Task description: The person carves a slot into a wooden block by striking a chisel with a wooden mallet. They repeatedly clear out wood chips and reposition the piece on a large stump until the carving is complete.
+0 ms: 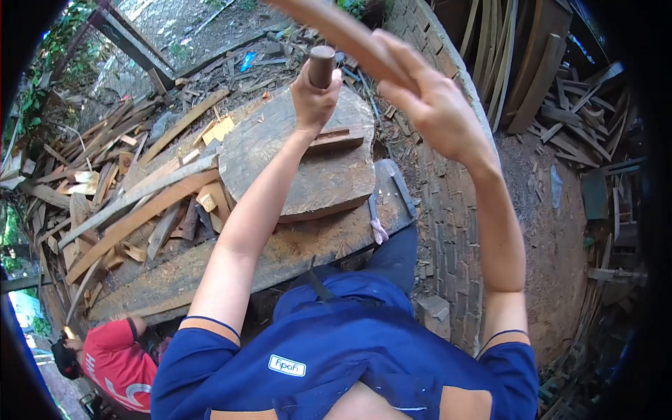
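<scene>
My left hand [316,101] is closed around the upright, thick round wooden handle of what looks like a chisel [322,66]; its lower end is hidden behind my fist. Below it, a small wooden block [339,138] with a narrow slot cut into its top lies on a large round wood stump [280,175]. Raised at the upper right, my right hand [444,108] grips a long wooden bar [343,31], which slants up to the left over the chisel and is a little blurred. Bar and handle appear apart.
The stump rests on a thick plank bench [175,280]. Scrap wood [119,203] is heaped at the left. A thin tool with a cloth-wrapped end [378,227] lies by the stump. A low brick wall [455,238] runs at the right. A person in a red shirt [115,360] sits lower left.
</scene>
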Tool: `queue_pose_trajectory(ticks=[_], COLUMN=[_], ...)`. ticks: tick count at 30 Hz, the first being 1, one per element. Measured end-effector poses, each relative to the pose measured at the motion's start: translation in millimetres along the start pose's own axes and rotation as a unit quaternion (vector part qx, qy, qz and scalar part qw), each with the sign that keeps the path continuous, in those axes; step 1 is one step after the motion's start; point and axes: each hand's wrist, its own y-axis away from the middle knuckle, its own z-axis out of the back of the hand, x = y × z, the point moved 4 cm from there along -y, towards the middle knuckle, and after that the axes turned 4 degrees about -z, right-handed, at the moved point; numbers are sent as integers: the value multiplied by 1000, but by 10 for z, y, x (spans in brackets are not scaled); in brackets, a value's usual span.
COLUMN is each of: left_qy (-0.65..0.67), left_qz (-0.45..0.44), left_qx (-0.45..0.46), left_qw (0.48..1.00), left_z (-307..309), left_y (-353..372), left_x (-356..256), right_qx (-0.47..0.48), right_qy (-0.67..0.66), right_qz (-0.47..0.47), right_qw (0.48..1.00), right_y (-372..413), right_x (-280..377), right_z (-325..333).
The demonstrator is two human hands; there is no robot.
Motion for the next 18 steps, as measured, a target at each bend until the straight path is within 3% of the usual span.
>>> queue_pose_trajectory(ticks=[1, 4, 5, 8, 9, 10, 12, 14, 15, 18], left_qy=[-27, -12, -11, 54, 51, 47, 40, 91, 146, 200], left_qz=[1, 7, 3, -51, 15, 80, 86, 91, 150, 198], left_qx=[7, 15, 18, -17, 11, 38, 24, -9, -13, -87], left_qw=[1000, 1000, 1000, 997, 999, 995, 995, 992, 978, 956], left_z=[9, -21, -38, -62, -30, -16, 29, 130, 195, 453], left_y=[27, 59, 46, -33, -20, -18, -64, -136, -156, -202], left_x=[-11, -56, -54, 48, 171, 256, 334, 432, 379, 542], right_qx=[-64, -106, -3, 25, 40, 43, 10, 44, 41, 43], right_qy=[-50, -94, 5, -26, -87, -87, -149, -135, -117, -84], right_qz=[62, 70, 2, 22, -51, -52, -87, -157, -179, -189], right_qw=[995, 987, 1000, 999, 994, 994, 985, 977, 976, 977], right_y=[13, 43, -3, 0, 47, 88, 144, 230, 301, 499], right_x=[15, -1, -138, -249, -287, -369, -738, -1147, -1256, -1504], right_z=[34, -141, -252, -277, -334, -434, -772, -1122, -1190, -1418])
